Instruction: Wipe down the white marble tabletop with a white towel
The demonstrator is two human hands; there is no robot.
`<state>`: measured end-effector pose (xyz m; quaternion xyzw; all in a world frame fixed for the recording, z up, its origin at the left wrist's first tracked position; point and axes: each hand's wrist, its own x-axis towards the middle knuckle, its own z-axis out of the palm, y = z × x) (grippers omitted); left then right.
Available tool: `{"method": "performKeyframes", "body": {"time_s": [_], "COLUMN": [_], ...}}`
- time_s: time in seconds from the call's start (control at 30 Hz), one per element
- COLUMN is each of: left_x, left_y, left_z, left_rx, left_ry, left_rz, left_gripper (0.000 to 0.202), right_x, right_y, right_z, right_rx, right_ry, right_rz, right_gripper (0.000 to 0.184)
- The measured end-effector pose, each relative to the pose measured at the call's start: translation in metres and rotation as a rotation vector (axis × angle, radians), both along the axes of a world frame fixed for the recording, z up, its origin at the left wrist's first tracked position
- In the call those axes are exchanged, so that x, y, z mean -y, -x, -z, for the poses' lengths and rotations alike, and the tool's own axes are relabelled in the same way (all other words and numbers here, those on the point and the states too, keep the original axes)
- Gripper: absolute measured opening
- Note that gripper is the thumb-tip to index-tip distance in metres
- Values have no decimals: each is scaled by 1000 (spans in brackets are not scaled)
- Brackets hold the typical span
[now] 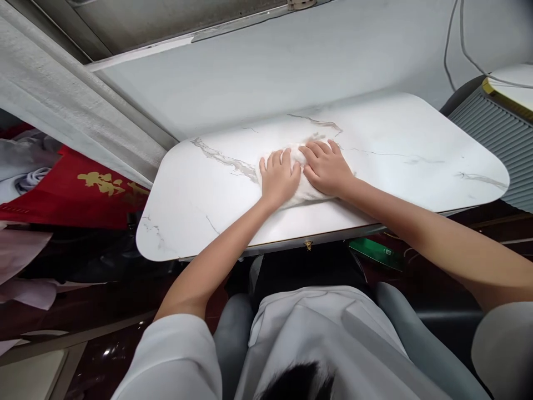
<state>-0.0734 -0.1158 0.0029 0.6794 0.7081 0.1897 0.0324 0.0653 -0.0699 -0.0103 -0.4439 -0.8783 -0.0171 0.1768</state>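
Observation:
A white, fluffy cloth [307,193], perhaps a towel, lies bunched near the middle of the marble-patterned white tabletop [416,178]. Pressed on its left part is my left hand [278,179], palm down with the fingers stretched forward. My right hand [327,168] rests palm down on the right part, its fingers spread over the cloth. Both thumbs point inward, close to each other. The hands cover much of the cloth, so its full shape is hidden.
A small gold knob [308,245] sits on the table's front edge. Behind stands a pale wall [266,83]; a curtain [75,94] hangs at left, near a red bag [83,189] with gold print. At right are a grey ribbed unit [483,133] and loose cables [462,44].

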Motion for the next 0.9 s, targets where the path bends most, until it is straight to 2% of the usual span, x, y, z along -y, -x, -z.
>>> {"method": "performKeyframes", "body": {"time_s": [0.27, 0.4, 0.5, 0.6, 0.7, 0.9], "left_x": [59, 76, 80, 74, 55, -16], "left_y": [-30, -46, -56, -61, -63, -63], "left_z": [0, -1, -2, -4, -4, -2], "left_rx": [-18, -17, -10, -8, -1, 45], "left_ry": [39, 57, 76, 94, 91, 56], "left_rz": [86, 127, 155, 170, 176, 132], "left_gripper": [50, 52, 54, 54, 51, 47], "right_x": [70, 89, 93, 88, 70, -5], "right_y": [-39, -57, -67, -71, -72, -71], "right_z": [-2, -4, -6, -9, -10, -3], "right_rx": [-19, -18, -7, 5, 9, -14], "right_ry": [-9, 8, 15, 17, 18, 2], "right_rz": [15, 19, 36, 51, 50, 64], "right_gripper": [54, 57, 57, 56, 54, 51]}}
